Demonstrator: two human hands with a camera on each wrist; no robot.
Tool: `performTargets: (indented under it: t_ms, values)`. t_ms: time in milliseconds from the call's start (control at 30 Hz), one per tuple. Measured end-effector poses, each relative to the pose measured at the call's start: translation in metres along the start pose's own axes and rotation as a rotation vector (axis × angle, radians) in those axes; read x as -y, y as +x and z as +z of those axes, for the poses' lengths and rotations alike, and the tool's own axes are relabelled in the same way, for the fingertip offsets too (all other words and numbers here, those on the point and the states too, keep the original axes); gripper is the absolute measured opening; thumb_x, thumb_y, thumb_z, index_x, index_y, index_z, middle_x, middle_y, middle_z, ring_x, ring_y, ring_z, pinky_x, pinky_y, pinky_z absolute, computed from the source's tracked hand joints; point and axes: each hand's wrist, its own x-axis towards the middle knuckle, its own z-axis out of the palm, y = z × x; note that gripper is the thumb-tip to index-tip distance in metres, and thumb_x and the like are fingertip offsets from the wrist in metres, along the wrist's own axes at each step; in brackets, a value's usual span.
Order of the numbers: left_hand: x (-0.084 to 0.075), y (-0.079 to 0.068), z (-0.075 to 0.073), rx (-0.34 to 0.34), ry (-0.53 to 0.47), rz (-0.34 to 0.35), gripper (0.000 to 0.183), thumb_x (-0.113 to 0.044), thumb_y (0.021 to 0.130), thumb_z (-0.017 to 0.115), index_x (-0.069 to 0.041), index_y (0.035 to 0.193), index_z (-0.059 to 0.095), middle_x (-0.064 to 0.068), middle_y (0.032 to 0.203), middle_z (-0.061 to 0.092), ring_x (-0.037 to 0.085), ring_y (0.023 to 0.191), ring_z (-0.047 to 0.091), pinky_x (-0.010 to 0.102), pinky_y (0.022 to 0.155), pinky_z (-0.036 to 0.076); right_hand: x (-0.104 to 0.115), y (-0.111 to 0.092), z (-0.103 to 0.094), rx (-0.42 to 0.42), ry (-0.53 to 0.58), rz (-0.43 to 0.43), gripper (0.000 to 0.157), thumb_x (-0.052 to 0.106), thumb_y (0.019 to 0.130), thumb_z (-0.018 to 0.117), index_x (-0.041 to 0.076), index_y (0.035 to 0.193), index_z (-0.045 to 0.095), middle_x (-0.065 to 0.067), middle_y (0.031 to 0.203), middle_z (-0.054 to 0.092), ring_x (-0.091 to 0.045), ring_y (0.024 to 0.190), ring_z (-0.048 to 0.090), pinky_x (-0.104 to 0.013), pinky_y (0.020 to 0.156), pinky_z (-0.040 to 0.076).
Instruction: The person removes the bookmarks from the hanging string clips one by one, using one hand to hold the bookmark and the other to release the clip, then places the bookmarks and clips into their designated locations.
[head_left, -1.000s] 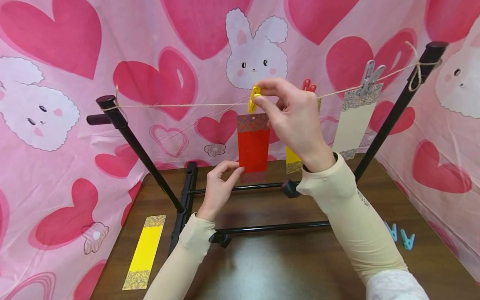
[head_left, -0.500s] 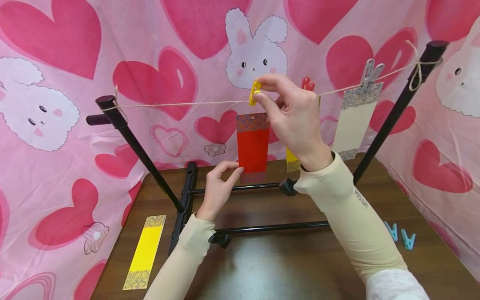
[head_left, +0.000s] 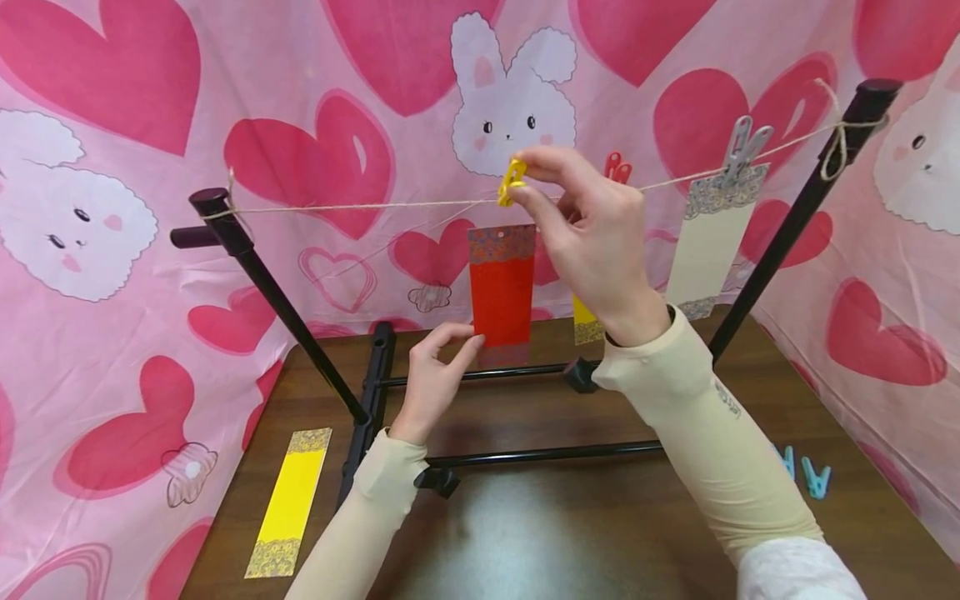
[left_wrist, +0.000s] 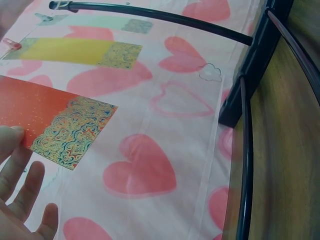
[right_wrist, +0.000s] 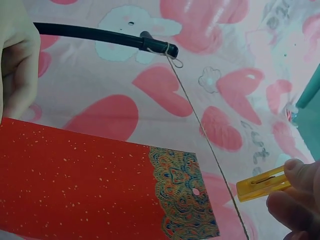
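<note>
Right hand [head_left: 591, 233] pinches yellow clothespin [right_wrist: 260, 185], higher above red card [head_left: 501, 302] than before; left hand [head_left: 435, 377] pinches card's edge.

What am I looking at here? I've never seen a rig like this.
There is no machine: a person works bare-handed. One picture comes from a camera worn on the head, the others from a camera on each wrist. The left hand pinches a red card by its edge; the right hand pinches a yellow clothespin near a string tied across a black frame. From that string hang a white card and a partly hidden yellow card. On the table lie a loose yellow card and light blue clothespins.
</note>
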Motion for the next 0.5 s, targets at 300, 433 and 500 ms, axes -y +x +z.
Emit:
performTargets:
  t_ms: [300,433,500]
  values:
    - [0.000,-0.003,-0.004,-0.003,0.026,-0.018,0.011,-0.011,0.095,0.077,-0.006,0.105,0.078,0.007,0.103,0.077,0.020,0.103,0.068,0.050,0.099,0.053,0.004,-0.009,-0.008,-0.007,-0.020,-0.014,0.034,0.012,0.093,0.079,-0.001,0.123,0.071,-0.014,0.115,0.077,-0.007,0.053,0.042,-0.017,0.054,0.038]
    - [0.003,-0.006,-0.007,-0.009,0.031,-0.018,0.010,-0.012,0.096,0.076,-0.007,0.104,0.078,0.006,0.103,0.077,0.019,0.102,0.068,0.046,0.099,0.053,0.003,-0.015,-0.010,0.015,-0.048,-0.007,0.034,0.012,0.093,0.078,-0.002,0.124,0.071,-0.016,0.107,0.077,-0.008,0.055,0.042,-0.016,0.056,0.038]
    - [0.004,-0.007,-0.008,-0.014,0.027,-0.017,0.009,-0.012,0.096,0.076,-0.007,0.103,0.078,0.006,0.102,0.077,0.019,0.102,0.068,0.039,0.098,0.053,0.002,-0.019,-0.012,0.022,-0.055,-0.003,0.034,0.011,0.093,0.079,-0.003,0.124,0.071,-0.016,0.106,0.077,-0.009,0.055,0.042,-0.017,0.056,0.037]
